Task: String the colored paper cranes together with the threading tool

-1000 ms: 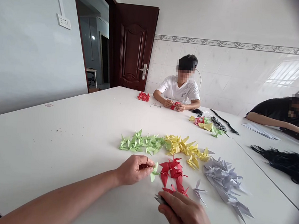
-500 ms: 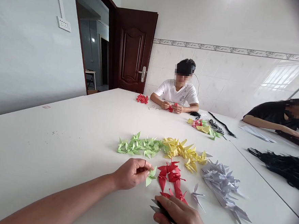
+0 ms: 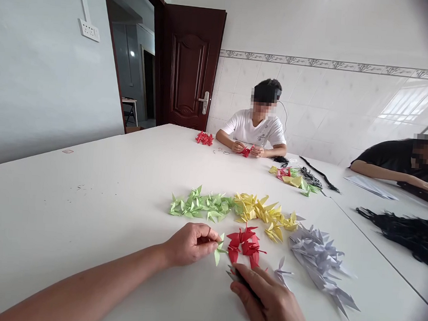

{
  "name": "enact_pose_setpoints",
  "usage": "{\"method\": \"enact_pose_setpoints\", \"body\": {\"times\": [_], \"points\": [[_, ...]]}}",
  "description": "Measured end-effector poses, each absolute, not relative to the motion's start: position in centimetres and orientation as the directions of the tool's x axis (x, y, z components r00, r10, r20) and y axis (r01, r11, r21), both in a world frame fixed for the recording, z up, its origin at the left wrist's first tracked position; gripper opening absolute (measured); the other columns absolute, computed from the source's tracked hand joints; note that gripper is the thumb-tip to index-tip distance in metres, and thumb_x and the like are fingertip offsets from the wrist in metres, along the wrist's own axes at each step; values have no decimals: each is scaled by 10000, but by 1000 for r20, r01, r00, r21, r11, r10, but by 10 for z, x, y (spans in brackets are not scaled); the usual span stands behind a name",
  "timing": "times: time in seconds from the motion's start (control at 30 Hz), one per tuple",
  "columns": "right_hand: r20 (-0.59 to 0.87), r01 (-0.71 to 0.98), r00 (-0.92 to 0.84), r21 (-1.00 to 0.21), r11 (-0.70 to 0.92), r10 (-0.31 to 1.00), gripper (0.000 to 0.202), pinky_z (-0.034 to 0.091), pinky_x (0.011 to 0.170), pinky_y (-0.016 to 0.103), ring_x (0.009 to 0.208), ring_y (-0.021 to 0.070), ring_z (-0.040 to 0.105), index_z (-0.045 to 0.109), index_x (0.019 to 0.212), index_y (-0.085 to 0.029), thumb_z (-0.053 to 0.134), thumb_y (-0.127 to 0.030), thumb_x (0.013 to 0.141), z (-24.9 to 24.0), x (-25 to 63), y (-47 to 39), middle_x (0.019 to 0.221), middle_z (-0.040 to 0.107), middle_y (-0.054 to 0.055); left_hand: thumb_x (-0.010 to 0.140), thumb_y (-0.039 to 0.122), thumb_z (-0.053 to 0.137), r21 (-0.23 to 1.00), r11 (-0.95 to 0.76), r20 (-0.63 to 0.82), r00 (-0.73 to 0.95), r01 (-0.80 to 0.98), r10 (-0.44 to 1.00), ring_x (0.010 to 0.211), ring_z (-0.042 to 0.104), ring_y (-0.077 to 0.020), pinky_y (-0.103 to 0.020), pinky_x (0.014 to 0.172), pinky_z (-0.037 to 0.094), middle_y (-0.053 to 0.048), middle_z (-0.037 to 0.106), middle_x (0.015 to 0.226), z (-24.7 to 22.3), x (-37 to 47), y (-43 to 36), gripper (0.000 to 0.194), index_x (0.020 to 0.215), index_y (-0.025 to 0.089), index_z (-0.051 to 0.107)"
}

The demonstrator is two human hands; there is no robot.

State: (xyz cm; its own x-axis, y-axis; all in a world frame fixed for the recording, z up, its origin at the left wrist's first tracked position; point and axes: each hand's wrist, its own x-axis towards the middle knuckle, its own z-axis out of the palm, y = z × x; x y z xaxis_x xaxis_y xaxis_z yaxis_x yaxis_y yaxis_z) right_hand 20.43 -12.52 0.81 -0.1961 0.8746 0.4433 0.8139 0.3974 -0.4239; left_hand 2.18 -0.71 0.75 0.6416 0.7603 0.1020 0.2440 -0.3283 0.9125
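Note:
Between the thumb and fingertips of my left hand (image 3: 192,245) is a light green paper crane (image 3: 219,250), pinched at its left side above the table. My right hand (image 3: 272,299) is wrapped round dark snips (image 3: 232,273), whose two pointed metal tips are slightly apart and face the crane from just below right. Most of the snips' body is hidden by my fingers. Several red paper cranes (image 3: 245,243) lie right behind the tool, some partly covered by my right hand. A single white crane (image 3: 282,273) rests beyond that hand's knuckles.
Piles of green cranes (image 3: 199,203), yellow cranes (image 3: 258,210) and white cranes (image 3: 320,256) curve across the white table (image 3: 84,229). Black cords (image 3: 406,235) lie at right. Across the table a person in white (image 3: 255,129) handles red cranes; a person in black (image 3: 390,158) leans at right.
My right hand has moved up and slightly right with the snips, nearer the red cranes. The green crane has turned a little in my left hand and shifted slightly right.

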Motion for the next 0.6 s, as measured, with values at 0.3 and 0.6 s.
{"method": "enact_pose_setpoints", "body": {"times": [0.3,0.6], "points": [[505,798,-213,-405,447,836,278,477,508,202,582,141,604,607,1022,-207,384,-339,921,4,209,-123,738,641,54,753,237,554,900,-356,125,632,252,764,792,617,-161,-246,713,497,-77,656,890,10,22,-8,208,890,128,666],[512,815,77,-527,242,856,286,502,525,159,693,141,645,641,985,-235,488,-441,857,14,230,-116,896,675,41,738,218,559,932,-284,118,551,227,826,709,545,-137,-245,635,442,-46,600,805,11,14,3,209,914,138,638]]}}
